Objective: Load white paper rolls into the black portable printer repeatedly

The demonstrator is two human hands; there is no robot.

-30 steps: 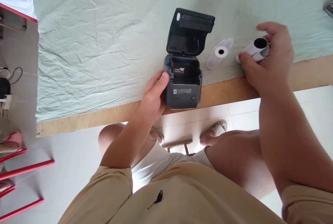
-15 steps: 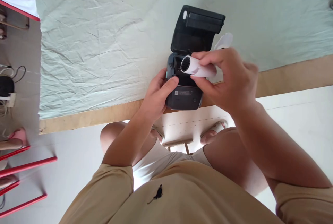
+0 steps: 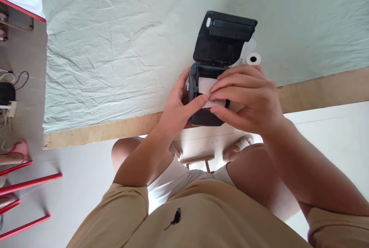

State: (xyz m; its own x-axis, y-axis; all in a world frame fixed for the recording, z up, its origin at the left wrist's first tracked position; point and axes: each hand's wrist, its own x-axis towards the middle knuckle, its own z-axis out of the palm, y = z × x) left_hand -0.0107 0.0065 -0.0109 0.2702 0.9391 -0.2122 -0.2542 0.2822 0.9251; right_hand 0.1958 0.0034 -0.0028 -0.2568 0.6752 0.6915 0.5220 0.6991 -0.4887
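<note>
A small black printer [image 3: 206, 118] lies at the table's front edge, its black lid [image 3: 221, 40] raised away from me. The white paper roll [image 3: 211, 90] sits inside its compartment. My left hand [image 3: 181, 104] grips the printer's left side, with the thumb reaching over onto the front edge of the roll. My right hand [image 3: 248, 96] rests over the compartment's right side, fingers apart, their tips touching the paper. Behind that hand stands another small white roll [image 3: 253, 59] with a dark core, beside some loose white paper [image 3: 247, 48].
A pale green cloth [image 3: 115, 48] covers the table, leaving a bare wooden edge [image 3: 100, 133] in front. Red stool legs [image 3: 31, 184], black cables and another person's foot in a pink shoe [image 3: 20, 151] are at the left. My knees are below the table edge.
The paper roll has gone from my right hand's pinch above the printer down into the compartment. My right fingers have spread over it. The printer appears slightly lower and farther right.
</note>
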